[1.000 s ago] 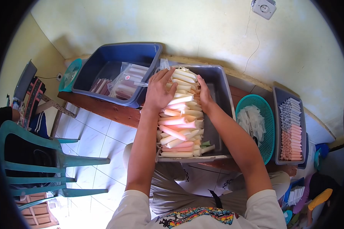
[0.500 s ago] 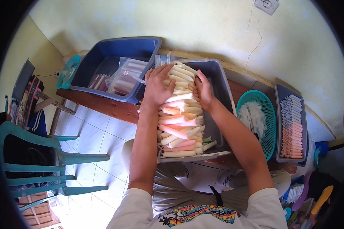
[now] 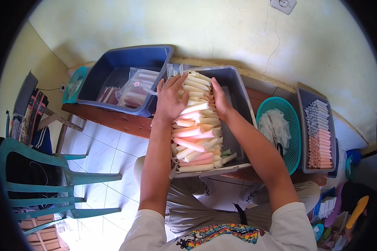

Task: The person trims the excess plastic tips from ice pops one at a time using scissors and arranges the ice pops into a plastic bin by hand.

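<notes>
The left hand [image 3: 170, 99], its fingers loosely spread, and the right hand [image 3: 220, 99], nearly flat, flank the plastic tubes [image 3: 197, 144] without gripping any single one. These slender cream, pink and peach cylinders fill the left part of a smooth grey tub [image 3: 233, 85] at the frame's centre. Right of centre, a perforated turquoise basket [image 3: 295, 136] holds crumpled translucent plastic [image 3: 276, 123]; a deep blue tub [image 3: 132, 56] occupies the upper left.
</notes>
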{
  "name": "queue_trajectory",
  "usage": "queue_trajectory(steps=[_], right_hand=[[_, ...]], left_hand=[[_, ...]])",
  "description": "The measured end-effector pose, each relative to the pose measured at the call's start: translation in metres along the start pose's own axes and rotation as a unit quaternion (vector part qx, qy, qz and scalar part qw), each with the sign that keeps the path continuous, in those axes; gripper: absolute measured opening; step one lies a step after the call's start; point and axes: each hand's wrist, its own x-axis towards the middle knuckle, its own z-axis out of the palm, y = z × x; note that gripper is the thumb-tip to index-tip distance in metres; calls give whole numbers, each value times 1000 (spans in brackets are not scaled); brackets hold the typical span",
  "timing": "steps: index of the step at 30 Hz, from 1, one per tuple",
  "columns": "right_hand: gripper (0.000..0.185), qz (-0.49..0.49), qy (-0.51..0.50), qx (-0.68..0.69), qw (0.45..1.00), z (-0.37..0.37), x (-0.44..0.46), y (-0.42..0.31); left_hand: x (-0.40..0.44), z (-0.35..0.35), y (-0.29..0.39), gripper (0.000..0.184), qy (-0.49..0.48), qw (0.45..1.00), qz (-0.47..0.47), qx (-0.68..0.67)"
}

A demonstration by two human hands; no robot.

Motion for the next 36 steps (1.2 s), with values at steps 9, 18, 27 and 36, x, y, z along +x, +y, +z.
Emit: queue_trajectory(steps=[9,18,27,36], right_hand=[[86,5,78,65,995,17,-13,-10],[79,-4,-19,91,996,25,-27,-18],[83,-3,-68,150,986,26,-35,-19],[82,10,-79,116,990,25,-34,-16]], left_hand=[[-1,1,0,61,1,1000,-1,-7],[4,1,0,62,-11,1000,-12,-11],[5,1,0,62,-12,1000,-24,-9],[6,0,1,60,-21,999,-28,-18]])
